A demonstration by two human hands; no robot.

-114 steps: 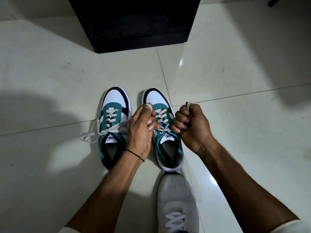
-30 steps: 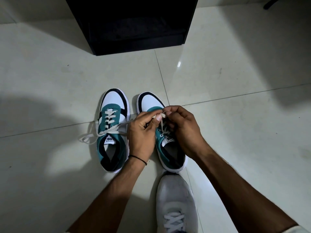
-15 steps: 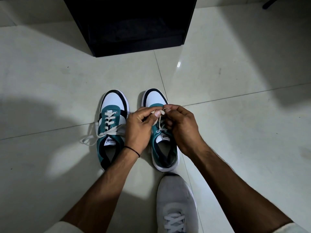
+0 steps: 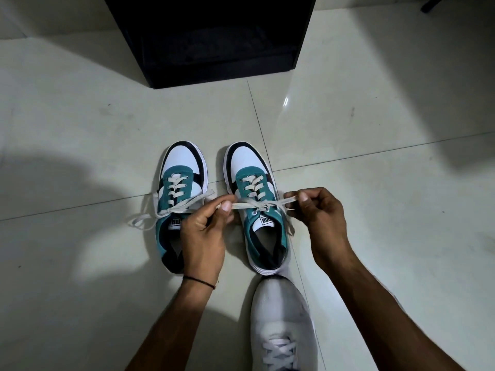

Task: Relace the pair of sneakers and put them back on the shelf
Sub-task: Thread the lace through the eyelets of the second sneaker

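Two teal, white and black sneakers stand side by side on the tiled floor, toes pointing away from me. The right sneaker (image 4: 254, 194) is laced in white, and its lace (image 4: 251, 205) is stretched sideways over the tongue. My left hand (image 4: 206, 231) pinches the left loop of that lace. My right hand (image 4: 318, 210) pinches the right loop, and the two are pulled apart. The left sneaker (image 4: 179, 194) is laced too; its lace ends (image 4: 142, 220) lie loose on the floor to the left. A black shelf unit (image 4: 214, 38) stands beyond the sneakers.
My own foot in a grey shoe (image 4: 281, 322) sits just behind the right sneaker's heel. Pale glossy floor tiles (image 4: 375, 129) spread all around. A dark shadow covers the floor at the left.
My hands were bunched together over the right sneaker's tongue; now they have spread apart sideways, drawing the lace taut across it.
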